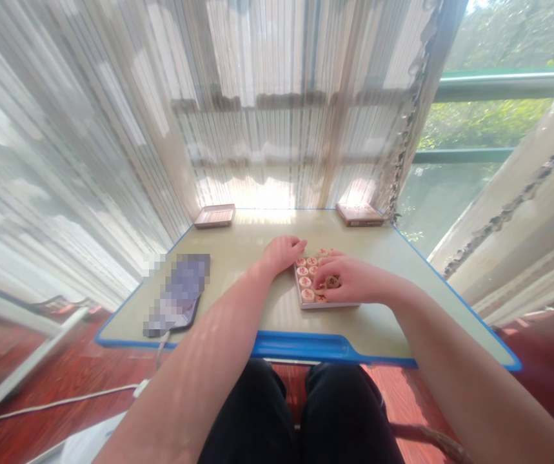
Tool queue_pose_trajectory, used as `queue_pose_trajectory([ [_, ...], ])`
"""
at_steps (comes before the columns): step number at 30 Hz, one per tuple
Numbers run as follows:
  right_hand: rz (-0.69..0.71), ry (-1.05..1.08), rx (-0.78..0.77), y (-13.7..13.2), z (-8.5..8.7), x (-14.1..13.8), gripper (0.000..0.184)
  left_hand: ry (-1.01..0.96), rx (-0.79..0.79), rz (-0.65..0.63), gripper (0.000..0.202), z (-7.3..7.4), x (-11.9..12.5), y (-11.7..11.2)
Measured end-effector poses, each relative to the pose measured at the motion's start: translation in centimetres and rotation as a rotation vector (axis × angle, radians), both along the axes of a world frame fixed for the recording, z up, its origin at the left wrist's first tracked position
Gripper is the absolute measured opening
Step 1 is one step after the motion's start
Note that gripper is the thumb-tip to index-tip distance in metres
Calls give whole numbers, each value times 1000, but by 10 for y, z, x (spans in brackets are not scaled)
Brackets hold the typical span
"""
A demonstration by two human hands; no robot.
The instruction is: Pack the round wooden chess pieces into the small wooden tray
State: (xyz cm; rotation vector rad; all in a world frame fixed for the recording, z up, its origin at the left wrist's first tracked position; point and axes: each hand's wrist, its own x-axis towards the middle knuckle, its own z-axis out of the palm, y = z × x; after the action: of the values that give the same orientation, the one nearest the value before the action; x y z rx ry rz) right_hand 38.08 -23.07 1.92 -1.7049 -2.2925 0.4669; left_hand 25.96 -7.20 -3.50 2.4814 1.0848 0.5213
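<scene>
A shallow box (331,306) of round Chinese chess pieces lies on the table, with red-marked pieces (304,282) showing in rows at its left side. My left hand (282,252) is at the box's far left corner, fingers curled against its edge. Over the box, my right hand (349,277) is bent down with fingertips among the pieces. A darker-marked Chinese chess piece (332,282) shows between its thumb and fingers. The hand covers the right part of the box, so the pieces beneath are hidden.
An open box lid or tray (215,216) sits at the table's far left corner, a closed flat box (360,214) at the far right. A phone (180,296), partly pixelated, lies left with a white cable (162,348). The table (238,309) has a raised blue edge; curtains hang behind.
</scene>
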Motion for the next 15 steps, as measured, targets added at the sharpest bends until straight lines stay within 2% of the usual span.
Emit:
queue_pose_trajectory([
  [4,-43,11,23,1,-3,1,12,-5,-5,-11,41,1,-1,-1],
  [10,-24,-39,53,5,-10,6,17,-2,17,-17,41,1,0,-3],
  [15,-90,-84,120,6,-11,6,18,12,33,-19,41,0,1,-2],
])
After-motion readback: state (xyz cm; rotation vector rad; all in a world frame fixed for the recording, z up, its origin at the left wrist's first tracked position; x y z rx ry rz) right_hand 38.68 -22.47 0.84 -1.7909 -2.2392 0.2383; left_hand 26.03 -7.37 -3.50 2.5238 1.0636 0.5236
